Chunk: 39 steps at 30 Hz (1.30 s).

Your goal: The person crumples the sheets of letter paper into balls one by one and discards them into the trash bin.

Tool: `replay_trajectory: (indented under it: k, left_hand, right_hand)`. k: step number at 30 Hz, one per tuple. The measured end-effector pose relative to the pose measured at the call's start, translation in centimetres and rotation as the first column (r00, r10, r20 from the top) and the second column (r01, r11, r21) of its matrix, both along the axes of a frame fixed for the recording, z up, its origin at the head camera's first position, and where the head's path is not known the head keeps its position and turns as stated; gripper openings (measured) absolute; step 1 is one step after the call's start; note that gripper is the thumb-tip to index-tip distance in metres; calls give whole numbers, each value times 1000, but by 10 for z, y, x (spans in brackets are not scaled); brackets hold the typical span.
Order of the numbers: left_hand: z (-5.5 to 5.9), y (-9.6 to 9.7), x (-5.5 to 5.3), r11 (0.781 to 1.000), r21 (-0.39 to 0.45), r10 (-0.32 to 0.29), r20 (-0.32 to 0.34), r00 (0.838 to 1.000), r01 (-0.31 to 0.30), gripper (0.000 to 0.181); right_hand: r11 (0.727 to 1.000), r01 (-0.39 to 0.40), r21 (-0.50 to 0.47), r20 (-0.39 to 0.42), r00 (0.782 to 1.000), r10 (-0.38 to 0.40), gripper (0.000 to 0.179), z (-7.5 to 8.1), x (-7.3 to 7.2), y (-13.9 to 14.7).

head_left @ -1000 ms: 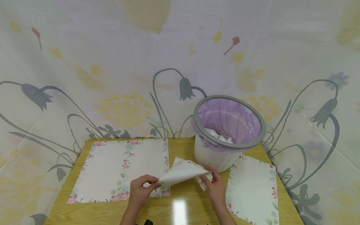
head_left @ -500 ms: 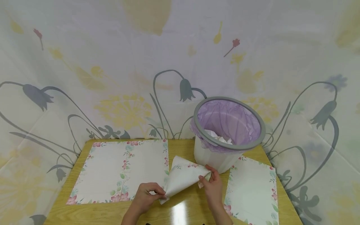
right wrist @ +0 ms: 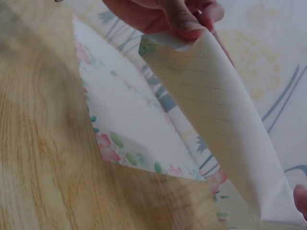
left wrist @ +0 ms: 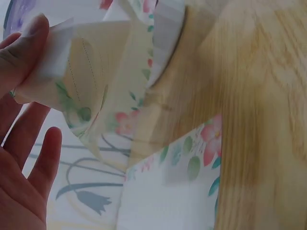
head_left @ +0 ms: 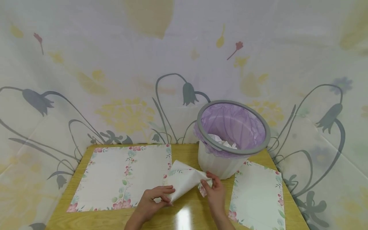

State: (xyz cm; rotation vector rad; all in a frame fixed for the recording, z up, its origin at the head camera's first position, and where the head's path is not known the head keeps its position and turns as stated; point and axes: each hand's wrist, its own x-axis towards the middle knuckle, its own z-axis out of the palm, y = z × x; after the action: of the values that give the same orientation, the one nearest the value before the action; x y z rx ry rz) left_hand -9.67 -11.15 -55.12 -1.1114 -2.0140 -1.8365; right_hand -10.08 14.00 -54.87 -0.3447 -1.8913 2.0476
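A floral-bordered sheet of ruled paper (head_left: 188,182) is held over the near part of the table, just beside the foot of the bin on its left near side. It is bent over on itself in a loose curl, and its dotted lines are shown in both wrist views. Whether its far corner is touching the wood or the sheet beneath cannot be told.

Very little weight is to be expected — the paper seems thin, limp and easily creased, with enough spring to curl rather than hang flat. It could be torn by a sharp pull between the hands, so it is best taken by the edges or corners, in a light pinch with little tension across the middle.

The near left corner is pinched between thumb and fingertips by the left hand (head_left: 152,199); the right end is pinched likewise by the right hand (head_left: 215,191), with a small flap hanging below that grip.

Behind the right hand the white bin (head_left: 215,166) is set upright, with a grey rim (head_left: 264,145) and a purple liner (head_left: 231,123); crumpled white paper (head_left: 221,141) can be seen inside. Two matching sheets (head_left: 110,179) are laid side by side on the left, and another sheet (head_left: 257,196) is laid flat on the right. All are borne by a wood-grain table (head_left: 86,220) — backed by a flower-printed curtain or wall covering (head_left: 184,48).
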Motion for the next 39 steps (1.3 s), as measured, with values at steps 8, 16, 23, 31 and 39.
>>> replay_trajectory:
  k: [8,16,23,31,39]
  left_hand:
    - [-5,28,8,994,-110,-12,130,991,26,8]
    - [-5,36,10,958,-140,246,-52,968,-251,25]
    - [22,40,10,952,-29,297,-165,940,-306,33]
    - [33,49,9,941,42,337,-175,925,-335,35]
    - [6,46,-5,883,-184,397,-194,897,-431,70]
  right_hand:
    - [996,-83,-18,35,996,84,8,-5,4,-21]
    - [994,-76,-78,40,996,79,9,-3,4,-24]
    - [992,-118,-50,-29,993,117,20,5,5,-23]
    - [991,-117,-58,-54,992,114,15,11,7,-23]
    - [982,-130,-139,-26,992,127,16,15,10,-23]
